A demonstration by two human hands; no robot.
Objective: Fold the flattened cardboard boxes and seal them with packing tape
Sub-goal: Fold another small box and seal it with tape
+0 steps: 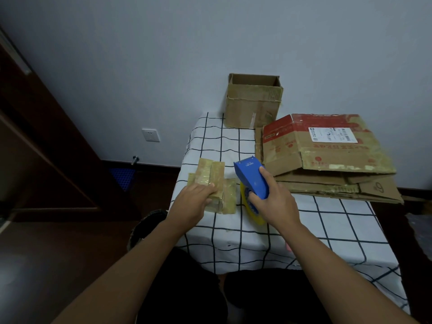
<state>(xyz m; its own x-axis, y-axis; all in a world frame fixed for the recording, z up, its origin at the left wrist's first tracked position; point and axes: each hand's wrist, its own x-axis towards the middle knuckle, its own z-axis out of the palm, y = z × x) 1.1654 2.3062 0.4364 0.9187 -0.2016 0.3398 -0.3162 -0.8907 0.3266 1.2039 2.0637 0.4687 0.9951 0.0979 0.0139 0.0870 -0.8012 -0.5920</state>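
While the left hand (195, 199) lies flat, fingers pressed together, on a small taped cardboard box (214, 185) near the front-left of the tabletop (327, 230), the right hand (272, 198) is wrapped around the handle of a blue tape dispenser (251, 177). The dispenser is held just beside the small box, to its right, its nose pointing away from the person and a yellowish roll of packing tape (251, 211) showing below the wrist side of the grip. The small box is thickly covered in glossy tape, and its flaps appear closed. The tabletop is draped in a white cloth with a black grid pattern. On its right side, a stack of flattened cardboard boxes (327, 164) lies with its edge overhanging the cloth; the top sheet bears red printing and a white shipping label (330, 134). At the far edge, against the pale wall (163, 54), an assembled open-topped cardboard box (253, 102) stands upright, well apart from both hands. A white wall socket (150, 135) sits low on the wall to the left, beside a dark wooden door (35, 136).
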